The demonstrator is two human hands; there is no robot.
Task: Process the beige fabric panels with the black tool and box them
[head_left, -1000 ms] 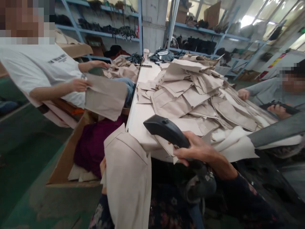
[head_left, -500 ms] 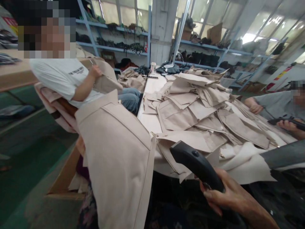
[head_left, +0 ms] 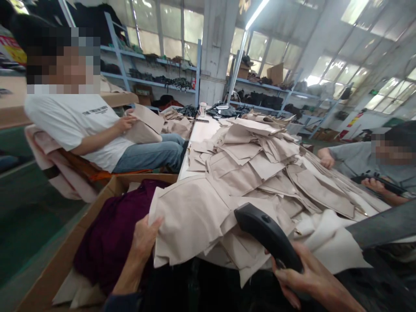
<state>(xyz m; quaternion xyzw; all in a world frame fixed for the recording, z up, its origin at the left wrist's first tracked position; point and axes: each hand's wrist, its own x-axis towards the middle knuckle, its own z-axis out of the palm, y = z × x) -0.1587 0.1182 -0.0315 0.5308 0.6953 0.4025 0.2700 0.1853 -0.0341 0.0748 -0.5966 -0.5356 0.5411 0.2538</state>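
My left hand pinches the left edge of a beige fabric piece with stitched seams. The far side of that piece lies on the heap of similar cut pieces on the table, and its lower edge hangs over the front. My right hand is wrapped round a black, curved handheld tool with a blunt, wide end and a button on top. The tool's head points up and left, over the near edge of the heap. What kind of tool it is, I cannot make out.
An open cardboard box with dark purple cloth stands at my left. A seated co-worker in a white shirt handles a beige piece beyond it. Across the table, a person in grey holds a black tool. A grey bar crosses at right.
The beige piece held up at left has come down to the right onto the heap's near edge. My left hand now shows plainly at its edge. My right hand keeps the black tool.
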